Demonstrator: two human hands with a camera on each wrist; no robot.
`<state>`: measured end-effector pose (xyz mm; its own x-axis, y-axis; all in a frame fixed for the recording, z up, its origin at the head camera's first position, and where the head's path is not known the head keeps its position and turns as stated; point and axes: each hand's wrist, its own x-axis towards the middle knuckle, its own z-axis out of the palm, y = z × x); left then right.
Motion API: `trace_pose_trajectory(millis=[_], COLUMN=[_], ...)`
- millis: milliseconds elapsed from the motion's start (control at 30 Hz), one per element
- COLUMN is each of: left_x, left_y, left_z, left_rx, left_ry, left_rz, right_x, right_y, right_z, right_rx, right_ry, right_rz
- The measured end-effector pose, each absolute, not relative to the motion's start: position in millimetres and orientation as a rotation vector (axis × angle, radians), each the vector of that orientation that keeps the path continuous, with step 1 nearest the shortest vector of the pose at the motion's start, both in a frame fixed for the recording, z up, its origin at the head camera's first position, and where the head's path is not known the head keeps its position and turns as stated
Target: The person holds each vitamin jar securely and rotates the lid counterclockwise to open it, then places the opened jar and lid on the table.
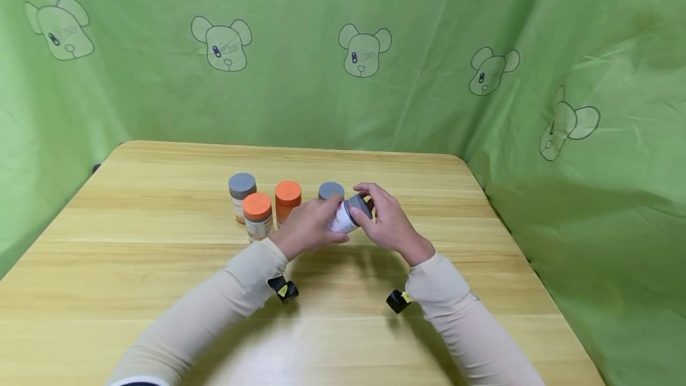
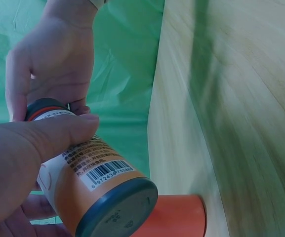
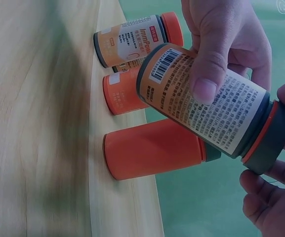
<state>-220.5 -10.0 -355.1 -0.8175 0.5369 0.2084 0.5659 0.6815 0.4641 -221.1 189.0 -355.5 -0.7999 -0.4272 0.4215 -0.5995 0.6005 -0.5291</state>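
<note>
Two hands at work above a surface (image 1: 161, 237). The bottle (image 1: 342, 221) is held clear of it, just before the rightmost of four upright bottles (image 1: 258, 228). The left hand (image 1: 309, 224) grasps the bottle; the right hand (image 1: 392, 225) grips the lid (image 1: 360, 204). As I judge it, lifting is done; the lid is still on (whether loosened, I cannot tell from here), and the upright ones stand unheld. Long axis: oblique, lid end pointing upward and rightward, base (image 2: 122, 212) downward and leftward.
</note>
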Motion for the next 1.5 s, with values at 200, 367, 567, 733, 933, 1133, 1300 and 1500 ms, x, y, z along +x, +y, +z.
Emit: trace_pose_trajectory(millis=[200, 367, 567, 733, 933, 1133, 1300, 1500], left_x=[-220.7, -220.9, -221.3, -221.5, -221.8, -221.8, -221.8, -222.5], left_y=[-9.7, -8.9, -8.0, -7.8, -7.9, -8.1, -8.0, -7.4], left_z=[-355.5, -355.0, -355.1, -355.6, -355.9, -355.5, -355.0, -355.0], left_rx=[-0.921, -0.924, -0.922, -0.915, -0.925, -0.925, -0.920, -0.918], left_ry=[-2.829, -2.829, -2.841, -2.857, -2.846, -2.838, -2.843, -2.853], left_rz=[-0.805, -0.797, -0.790, -0.798, -0.776, -0.779, -0.786, -0.776], right_x=[-221.6, -222.5, -223.7, -222.8, -221.7, -222.2, -222.7, -222.3], right_y=[190.5, 189.3, 189.1, 190.7, 192.9, 192.2, 190.7, 189.3], right_z=[-355.0, -354.6, -355.9, -356.2, -353.3, -351.9, -352.3, -351.6], right_rx=[0.859, 0.772, 0.774, 0.820, 0.879, 0.854, 0.760, 0.754], right_ry=[-2.528, -2.588, -2.606, -2.576, -2.562, -2.565, -2.618, -2.629], right_rz=[1.017, 0.963, 0.991, 1.014, 1.021, 0.986, 0.958, 0.980])
